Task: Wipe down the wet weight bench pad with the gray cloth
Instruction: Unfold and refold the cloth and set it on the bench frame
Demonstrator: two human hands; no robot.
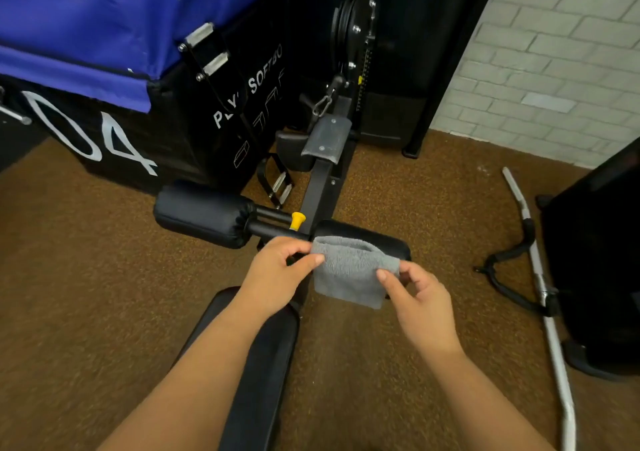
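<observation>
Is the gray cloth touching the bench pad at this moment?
Cannot tell. In the head view both hands hold the gray cloth folded beyond the end of the bench pad, and the single downward view shows neither contact nor a gap.

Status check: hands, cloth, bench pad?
Left hand and right hand both pinching gray cloth, held up folded. Bench pad below, not yet touched. Nothing in the way.
</observation>
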